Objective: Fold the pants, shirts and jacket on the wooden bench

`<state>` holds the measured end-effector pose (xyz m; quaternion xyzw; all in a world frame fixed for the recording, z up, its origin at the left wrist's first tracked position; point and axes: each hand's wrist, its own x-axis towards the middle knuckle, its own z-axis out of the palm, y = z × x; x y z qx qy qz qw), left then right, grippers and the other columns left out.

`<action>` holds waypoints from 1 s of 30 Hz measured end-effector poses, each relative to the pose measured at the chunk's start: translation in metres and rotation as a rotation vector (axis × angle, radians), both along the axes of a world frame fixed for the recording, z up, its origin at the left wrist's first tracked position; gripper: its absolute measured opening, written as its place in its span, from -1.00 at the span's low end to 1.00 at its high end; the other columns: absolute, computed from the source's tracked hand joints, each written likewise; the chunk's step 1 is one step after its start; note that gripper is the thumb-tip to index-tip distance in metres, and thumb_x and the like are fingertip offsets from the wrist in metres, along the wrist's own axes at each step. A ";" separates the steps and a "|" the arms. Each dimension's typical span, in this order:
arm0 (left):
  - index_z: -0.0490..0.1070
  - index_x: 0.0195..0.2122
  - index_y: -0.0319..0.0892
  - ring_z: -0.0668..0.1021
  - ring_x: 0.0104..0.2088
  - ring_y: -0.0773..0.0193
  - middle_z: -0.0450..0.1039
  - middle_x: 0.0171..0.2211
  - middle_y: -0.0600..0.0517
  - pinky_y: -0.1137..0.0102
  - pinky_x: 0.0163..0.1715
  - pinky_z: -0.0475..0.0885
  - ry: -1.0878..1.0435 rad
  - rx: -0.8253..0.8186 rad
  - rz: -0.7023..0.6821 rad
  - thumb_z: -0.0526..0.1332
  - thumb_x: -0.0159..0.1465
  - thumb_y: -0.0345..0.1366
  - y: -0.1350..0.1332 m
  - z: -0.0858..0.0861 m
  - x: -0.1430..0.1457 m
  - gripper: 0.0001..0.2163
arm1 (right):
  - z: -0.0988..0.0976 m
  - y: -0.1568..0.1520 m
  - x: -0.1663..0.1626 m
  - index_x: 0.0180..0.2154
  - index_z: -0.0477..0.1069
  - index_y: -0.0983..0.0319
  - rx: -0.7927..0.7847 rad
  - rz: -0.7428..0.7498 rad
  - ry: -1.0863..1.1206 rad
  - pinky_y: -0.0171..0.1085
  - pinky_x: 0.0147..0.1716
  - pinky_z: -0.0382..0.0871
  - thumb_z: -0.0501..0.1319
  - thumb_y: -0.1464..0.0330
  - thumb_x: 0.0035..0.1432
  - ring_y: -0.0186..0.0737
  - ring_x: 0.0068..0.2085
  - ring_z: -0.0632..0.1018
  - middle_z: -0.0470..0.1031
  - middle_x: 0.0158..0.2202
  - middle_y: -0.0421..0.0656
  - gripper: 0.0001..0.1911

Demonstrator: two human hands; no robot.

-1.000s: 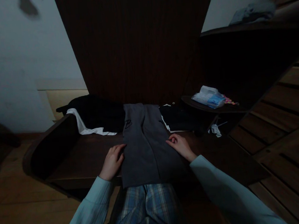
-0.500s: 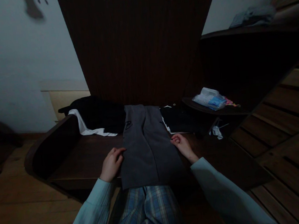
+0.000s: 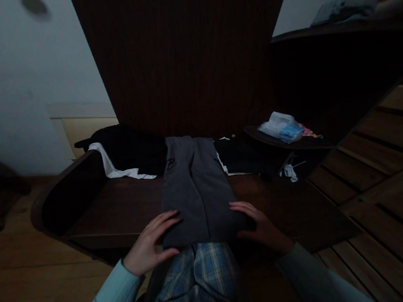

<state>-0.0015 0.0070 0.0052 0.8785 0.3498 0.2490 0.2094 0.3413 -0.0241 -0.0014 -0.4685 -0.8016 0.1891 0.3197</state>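
Observation:
Grey trousers (image 3: 201, 189), marked with a black letter-like design near the far left, lie lengthwise on a dark wooden bench (image 3: 121, 205). Their near end hangs at the bench's front edge, just above my blue plaid lap. My left hand (image 3: 151, 242) is at the near left edge of the trousers, fingers spread over the fabric and thumb held apart below. On the near right edge, my right hand (image 3: 263, 228) is likewise open, fingertips on or just over the cloth and thumb apart. Whether either hand presses the fabric I cannot tell.
Black clothing (image 3: 129, 149) and a white cloth (image 3: 107, 163) lie at the bench's back left. A dark folded item (image 3: 240, 156) is right of the trousers. A small shelf (image 3: 276, 141) holds a plastic packet (image 3: 281, 128). The bench's curved arm (image 3: 45, 206) borders the left.
Both hands have moved nearer to me, down to the near end of the trousers, and their fingers have spread from pinches at the side edges. The trousers lie much as before.

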 end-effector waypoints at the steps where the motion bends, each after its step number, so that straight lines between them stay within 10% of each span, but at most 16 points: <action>1: 0.28 0.00 -0.06 0.29 0.06 0.10 0.21 0.09 -0.08 0.21 0.03 0.23 0.020 0.018 0.002 0.20 0.07 -0.10 -0.004 -0.004 -0.001 -0.55 | -0.001 -0.008 0.001 0.00 0.25 0.16 -0.004 0.024 -0.042 -0.02 0.05 0.17 0.26 0.18 -0.09 -0.04 0.09 0.27 0.27 0.05 -0.01 -0.43; 20: 0.38 -0.11 -0.07 0.37 -0.01 0.17 0.38 -0.06 -0.03 0.22 -0.04 0.30 -0.030 0.254 0.075 -0.05 0.20 -0.35 -0.002 -0.046 -0.009 -0.69 | -0.030 -0.015 -0.002 -0.03 0.27 0.11 0.273 -0.106 -0.137 -0.05 0.00 0.26 -0.12 0.54 0.08 -0.21 0.07 0.30 0.34 0.01 -0.15 -0.54; 30: 0.29 -0.04 -0.12 0.27 0.06 0.10 0.24 0.06 -0.08 0.12 0.00 0.22 0.127 0.299 0.104 0.01 0.06 -0.51 -0.009 -0.031 0.013 -0.58 | -0.022 -0.016 -0.027 -0.03 0.27 0.16 0.361 -0.155 -0.321 0.02 0.04 0.18 -0.01 0.60 -0.09 -0.14 0.08 0.29 0.31 0.04 -0.11 -0.46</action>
